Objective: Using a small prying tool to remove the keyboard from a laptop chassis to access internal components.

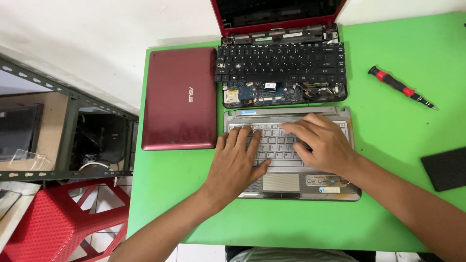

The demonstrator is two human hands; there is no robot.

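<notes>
Silver palm-rest: the silver laptop base (291, 187) lies flat on the green table (398, 53), nearest the person, with its pale keyboard (279, 145) facing up and its touchpad bare below.
Left hand: the left hand (235, 162) lies flat on the left half of the keyboard, fingers spread and pressing down on the keys, closed on nothing.
Right hand: the right hand (323, 143) covers the right half, fingers stretched toward the upper row, also flat and gripping nothing.
Step in hand: by my reading, both palms are pressing or seating the keyboard into its frame.
Doing it well: even pressure across both halves seems wise, working along the top edge where the latches would sit, so that the thin plate does not bow.
Behind: an opened red laptop (281, 73) with black keys lifted shows its circuit board along the front edge.
Left of it: a closed dark red laptop (179, 97) lies just beside the silver base.
Right side: a red and black screwdriver (403, 88) lies well apart, and a black pad (446, 167) sits at the table's edge.
Floor: a red plastic stool (53, 223) stands below the table, beside a metal rack (68, 121).
</notes>
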